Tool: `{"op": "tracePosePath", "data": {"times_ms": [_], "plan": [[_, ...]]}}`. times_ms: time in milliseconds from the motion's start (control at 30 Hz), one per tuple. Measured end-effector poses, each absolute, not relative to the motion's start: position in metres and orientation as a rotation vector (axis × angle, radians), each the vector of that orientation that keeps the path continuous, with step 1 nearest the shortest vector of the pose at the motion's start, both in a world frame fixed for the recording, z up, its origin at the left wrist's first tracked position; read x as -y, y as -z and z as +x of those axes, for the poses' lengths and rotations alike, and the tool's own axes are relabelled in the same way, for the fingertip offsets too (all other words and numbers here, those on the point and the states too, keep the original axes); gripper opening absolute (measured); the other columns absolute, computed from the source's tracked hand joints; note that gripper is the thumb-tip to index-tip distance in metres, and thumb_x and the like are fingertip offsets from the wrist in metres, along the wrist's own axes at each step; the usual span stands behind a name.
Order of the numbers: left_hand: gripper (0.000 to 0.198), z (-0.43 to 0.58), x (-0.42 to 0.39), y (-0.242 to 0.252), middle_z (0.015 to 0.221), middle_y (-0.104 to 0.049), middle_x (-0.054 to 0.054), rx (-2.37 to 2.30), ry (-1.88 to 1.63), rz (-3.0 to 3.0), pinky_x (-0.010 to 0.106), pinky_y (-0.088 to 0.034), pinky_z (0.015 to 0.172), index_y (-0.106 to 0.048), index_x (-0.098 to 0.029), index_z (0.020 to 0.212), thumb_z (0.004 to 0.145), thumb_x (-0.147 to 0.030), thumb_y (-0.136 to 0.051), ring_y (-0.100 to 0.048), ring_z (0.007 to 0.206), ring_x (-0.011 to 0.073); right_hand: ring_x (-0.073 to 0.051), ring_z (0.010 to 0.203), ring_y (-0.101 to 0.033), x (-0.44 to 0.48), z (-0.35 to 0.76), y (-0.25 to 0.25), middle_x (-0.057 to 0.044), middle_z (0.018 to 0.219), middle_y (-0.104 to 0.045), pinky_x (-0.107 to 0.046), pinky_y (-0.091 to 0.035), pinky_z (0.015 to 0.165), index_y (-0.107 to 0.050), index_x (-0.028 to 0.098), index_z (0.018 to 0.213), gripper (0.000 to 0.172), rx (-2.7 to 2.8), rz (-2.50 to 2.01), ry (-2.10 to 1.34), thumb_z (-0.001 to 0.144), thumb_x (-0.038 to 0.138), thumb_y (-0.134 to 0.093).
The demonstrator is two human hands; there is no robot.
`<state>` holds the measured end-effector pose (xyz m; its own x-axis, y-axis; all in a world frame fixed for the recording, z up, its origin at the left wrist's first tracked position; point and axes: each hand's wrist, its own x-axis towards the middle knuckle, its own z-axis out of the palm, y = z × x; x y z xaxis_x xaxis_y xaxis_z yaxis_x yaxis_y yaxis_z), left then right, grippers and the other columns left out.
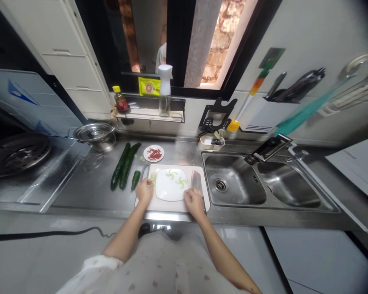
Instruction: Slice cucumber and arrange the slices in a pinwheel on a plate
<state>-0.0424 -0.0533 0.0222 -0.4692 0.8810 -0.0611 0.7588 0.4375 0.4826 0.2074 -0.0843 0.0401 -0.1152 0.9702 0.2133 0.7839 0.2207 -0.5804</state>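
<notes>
A white plate [171,192] lies on a pale cutting board [159,206], with thin cucumber slices [181,182] set out in two pinwheel shapes on it. My left hand [144,192] is at the plate's left side, fingers drawn together next to a small pile of cucumber slices [153,177]; what they pinch, if anything, is too small to name. Curled fingers of my right hand [194,201] are at the plate's right edge, and their contents are hidden. Beyond that hand lies a knife [196,179], its handle partly covered by the hand.
Two whole cucumbers [127,167] and a cut cucumber piece [135,180] lie left of the board. Behind it is a small dish of red bits [153,153]. A double sink [236,179] is on the right, a lidded steel pot [95,134] at back left.
</notes>
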Motion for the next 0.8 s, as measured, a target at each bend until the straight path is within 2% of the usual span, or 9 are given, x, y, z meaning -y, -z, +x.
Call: {"op": "tracePosePath", "data": {"times_ms": [200, 367, 567, 800], "plan": [[0.013, -0.051, 0.051, -0.028, 0.085, -0.069, 0.002, -2.28, -0.825, 1.257, 0.028, -0.042, 0.076, -0.062, -0.021, 0.09, 0.079, -0.025, -0.056, -0.063, 0.083, 0.0182, -0.021, 0.09, -0.051, 0.083, 0.204, -0.041, -0.007, 0.088, -0.062, -0.031, -0.04, 0.084, -0.067, 0.018, 0.083, 0.024, 1.949, -1.622, -0.442, 0.089, 0.023, -0.044], [0.014, -0.05, 0.044, -0.043, 0.076, -0.064, 0.001, -1.828, -1.06, 1.218, 0.024, -0.045, 0.067, -0.056, -0.018, 0.086, 0.073, -0.02, -0.057, -0.061, 0.072, 0.0141, -0.021, 0.092, -0.055, 0.073, 0.192, -0.055, -0.007, 0.091, -0.064, -0.032, -0.041, 0.086, -0.068, 0.018, 0.088, 0.023, 1.94, -1.55, -0.497, 0.088, 0.022, -0.045], [0.021, -0.045, 0.043, -0.08, 0.07, -0.059, -0.002, -1.383, -1.088, 1.338, 0.024, -0.046, 0.068, -0.052, -0.018, 0.086, 0.07, -0.026, -0.064, -0.058, 0.069, 0.0122, -0.02, 0.093, -0.058, 0.053, 0.172, -0.086, -0.007, 0.094, -0.066, -0.033, -0.043, 0.087, -0.067, 0.02, 0.098, 0.021, 1.931, -1.35, -0.634, 0.087, 0.026, -0.05], [0.024, -0.038, 0.049, -0.124, 0.073, -0.058, -0.001, -1.261, -1.019, 1.504, 0.023, -0.044, 0.068, -0.055, -0.018, 0.089, 0.074, -0.033, -0.065, -0.057, 0.071, 0.0124, -0.019, 0.099, -0.057, 0.047, 0.155, -0.113, -0.006, 0.102, -0.067, -0.033, -0.041, 0.089, -0.066, 0.021, 0.107, 0.024, 1.953, -1.195, -0.733, 0.087, 0.028, -0.055]]}}
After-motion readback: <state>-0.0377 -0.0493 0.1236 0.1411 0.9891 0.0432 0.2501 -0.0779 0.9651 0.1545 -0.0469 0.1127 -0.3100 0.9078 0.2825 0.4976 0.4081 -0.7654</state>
